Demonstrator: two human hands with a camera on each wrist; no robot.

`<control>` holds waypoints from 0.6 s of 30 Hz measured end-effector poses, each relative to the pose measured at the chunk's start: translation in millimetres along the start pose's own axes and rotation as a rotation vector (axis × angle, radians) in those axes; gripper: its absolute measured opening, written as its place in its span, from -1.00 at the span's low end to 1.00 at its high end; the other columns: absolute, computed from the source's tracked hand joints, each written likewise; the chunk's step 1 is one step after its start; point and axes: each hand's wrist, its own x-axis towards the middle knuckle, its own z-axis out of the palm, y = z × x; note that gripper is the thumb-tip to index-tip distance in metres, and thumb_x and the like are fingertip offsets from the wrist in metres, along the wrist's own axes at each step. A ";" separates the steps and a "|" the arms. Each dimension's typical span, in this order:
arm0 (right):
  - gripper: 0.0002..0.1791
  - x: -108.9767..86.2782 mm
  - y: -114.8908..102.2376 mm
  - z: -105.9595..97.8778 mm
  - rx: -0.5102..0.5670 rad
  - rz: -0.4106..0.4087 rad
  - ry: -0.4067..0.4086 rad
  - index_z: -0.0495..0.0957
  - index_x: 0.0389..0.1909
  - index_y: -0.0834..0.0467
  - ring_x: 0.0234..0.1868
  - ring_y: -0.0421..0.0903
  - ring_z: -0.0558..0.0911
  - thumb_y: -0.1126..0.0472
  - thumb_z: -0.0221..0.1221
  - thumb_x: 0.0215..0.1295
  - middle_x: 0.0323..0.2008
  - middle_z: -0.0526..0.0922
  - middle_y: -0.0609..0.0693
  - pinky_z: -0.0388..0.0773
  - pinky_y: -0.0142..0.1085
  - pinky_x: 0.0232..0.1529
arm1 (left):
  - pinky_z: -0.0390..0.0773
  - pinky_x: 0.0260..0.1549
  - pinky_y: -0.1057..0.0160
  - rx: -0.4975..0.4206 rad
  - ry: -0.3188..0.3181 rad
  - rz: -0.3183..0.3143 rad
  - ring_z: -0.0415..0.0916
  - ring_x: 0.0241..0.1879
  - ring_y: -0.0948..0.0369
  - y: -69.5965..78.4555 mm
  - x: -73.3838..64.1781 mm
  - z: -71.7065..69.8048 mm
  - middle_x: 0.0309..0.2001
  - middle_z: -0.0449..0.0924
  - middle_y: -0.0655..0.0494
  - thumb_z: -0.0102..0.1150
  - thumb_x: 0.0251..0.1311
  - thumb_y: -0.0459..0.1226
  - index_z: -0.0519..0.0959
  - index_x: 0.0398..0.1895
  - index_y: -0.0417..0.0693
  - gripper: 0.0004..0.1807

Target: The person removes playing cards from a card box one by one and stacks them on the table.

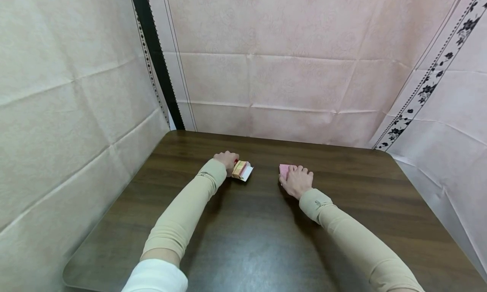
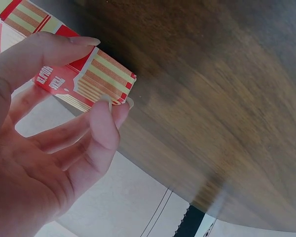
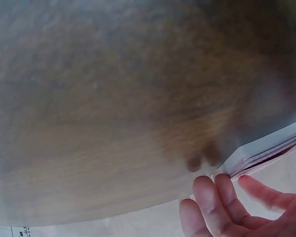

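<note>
On the dark wooden table (image 1: 251, 233) my left hand (image 1: 227, 159) grips a red, yellow-striped card box (image 1: 242, 170), its white flap open toward the right. In the left wrist view the thumb and fingers pinch the card box (image 2: 84, 74) by its two sides. About a hand's width to the right, my right hand (image 1: 296, 180) lies over a stack of red-backed playing cards (image 1: 284, 170), fingers curled round its far edge. The right wrist view shows the fingertips (image 3: 222, 197) against the side of the card stack (image 3: 266, 150).
Pale pink cloth walls (image 1: 289, 64) close in the table at the back and on both sides. A black strip (image 1: 156, 59) runs down the back left corner. The table's front edge lies just below my elbows.
</note>
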 end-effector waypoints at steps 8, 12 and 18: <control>-0.37 2.7 -1.0 -1.2 0.029 -0.049 0.076 0.49 0.00 0.22 -0.02 0.30 0.49 -0.28 -0.05 0.34 -0.08 0.53 0.32 0.36 0.18 -0.02 | 0.51 -0.03 -0.05 0.003 0.013 0.023 0.46 0.00 0.03 1.7 -1.7 -2.2 0.10 0.52 -0.05 0.30 0.01 -0.33 0.48 0.10 0.08 -0.49; -0.54 3.8 -10.2 -7.5 0.098 -0.227 0.151 0.50 0.05 0.17 0.00 0.23 0.46 -0.09 0.02 0.37 -0.06 0.51 0.25 0.36 0.09 -0.04 | 0.51 -0.04 -0.05 0.003 0.017 0.027 0.46 -0.01 0.03 5.0 -3.7 -4.8 0.09 0.52 -0.05 0.31 0.00 -0.34 0.48 0.10 0.08 -0.48; -0.52 0.1 -36.7 -18.3 0.153 -0.526 0.102 0.47 0.23 0.08 0.03 0.13 0.46 0.20 0.13 0.25 0.01 0.49 0.20 0.45 -0.01 -0.02 | 0.52 -0.08 -0.04 0.015 0.010 0.042 0.47 -0.03 0.03 8.5 2.1 0.2 0.08 0.53 -0.04 0.33 -0.02 -0.32 0.49 0.09 0.11 -0.47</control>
